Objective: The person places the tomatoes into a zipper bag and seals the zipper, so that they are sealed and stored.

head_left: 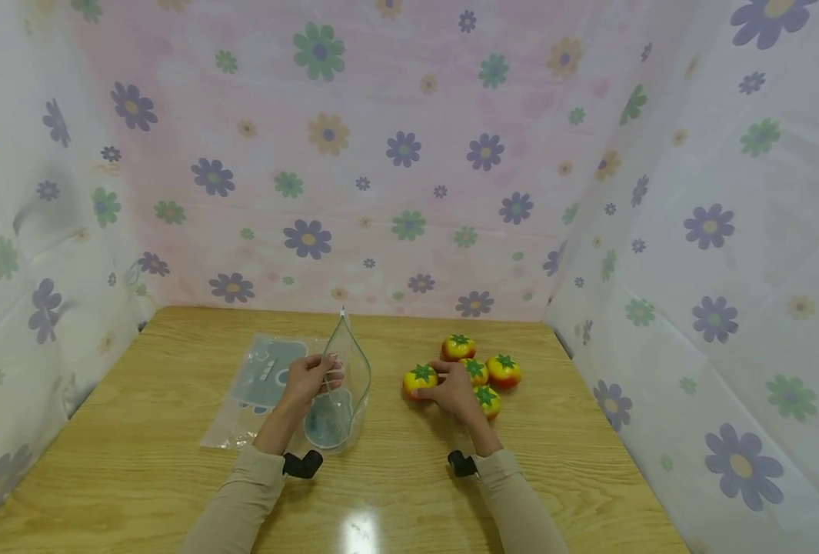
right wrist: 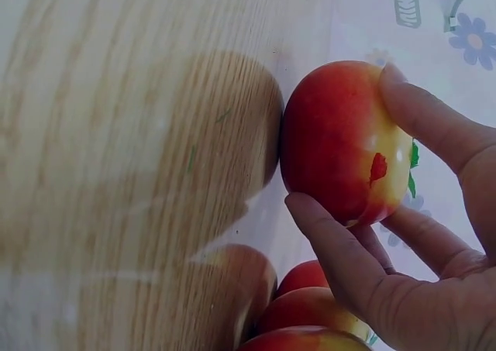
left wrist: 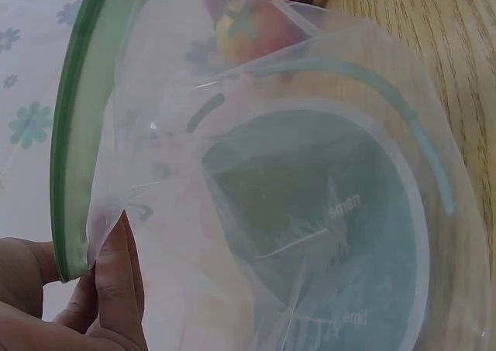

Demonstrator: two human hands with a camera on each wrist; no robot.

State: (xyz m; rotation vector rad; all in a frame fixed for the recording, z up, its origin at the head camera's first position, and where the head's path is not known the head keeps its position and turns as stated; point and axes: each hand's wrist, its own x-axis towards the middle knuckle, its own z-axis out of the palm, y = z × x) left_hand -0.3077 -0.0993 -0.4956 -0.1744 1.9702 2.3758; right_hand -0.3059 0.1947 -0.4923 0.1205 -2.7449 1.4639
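A clear zip bag [head_left: 327,422] with a green zip edge and a printed label stands with its mouth spread apart. My left hand [head_left: 305,379] pinches the zip edge between thumb and fingers; the left wrist view shows the bag [left wrist: 333,211] close up. My right hand [head_left: 454,392] grips a red-yellow toy tomato [right wrist: 333,142] with a green leafy top, thumb on one side and fingers on the other. That tomato is right at the tabletop; I cannot tell whether it touches. Several more toy tomatoes [head_left: 504,372] sit clustered beside and behind the right hand.
Another printed clear bag [head_left: 260,377] lies flat on the wooden table [head_left: 139,431], left of and partly behind the left hand. Flower-patterned sheets [head_left: 409,185] hang at the back and both sides of the table.
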